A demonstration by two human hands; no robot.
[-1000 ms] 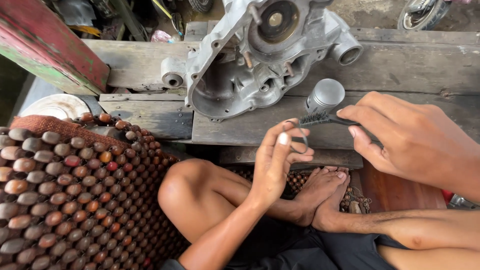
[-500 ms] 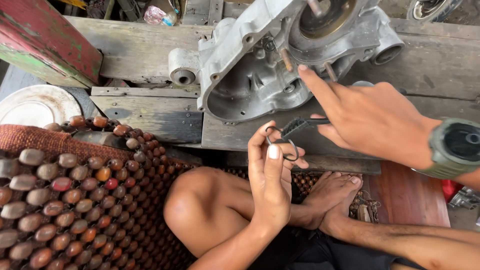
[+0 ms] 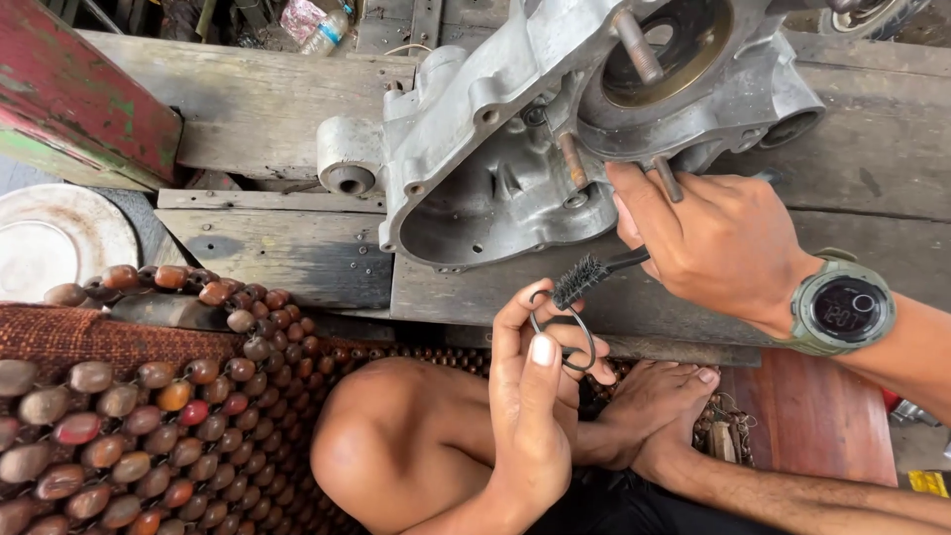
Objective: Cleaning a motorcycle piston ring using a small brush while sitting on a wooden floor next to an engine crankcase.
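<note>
Between the hands: ring point(image 3: 563, 342), a thin dark wire-like loop, held upright near the middle of the view, just near of the desk edge.
Ring shape: round, slim, with a small kink or tab at its left; it looks like rubber or thin metal, I cannot tell which.
Left hand point(image 3: 535, 396): fingers pinched together on the ring, thumb up toward the camera, wrist rising from the near side over a bent knee.
Brush point(image 3: 584, 278): small, black, bristly head on a thin dark stem; its long axis runs from the ring up and right into the right hand; the bristles touch or just overlap the ring's top.
Right hand point(image 3: 708, 243): closed on the brush stem, knuckles resting against the casing; it lies right and far of the ring, and the left hand is the nearer one.
Watch point(image 3: 842, 307): round, olive-green case on the right wrist.
Casing point(image 3: 495, 149): big grey cast-metal engine cover, dull and grimy, hollow side facing near, with steel studs sticking out and a round opening at upper right; it lies far of both hands.
Desk point(image 3: 267, 248): rough, weathered grey planks carrying the casing.
Beaded mat point(image 3: 149, 396): brown wooden beads in rows, near left.
Metal disc point(image 3: 50, 238): pale, round, far left.
Red box point(image 3: 69, 89): worn painted edge, upper left.
</note>
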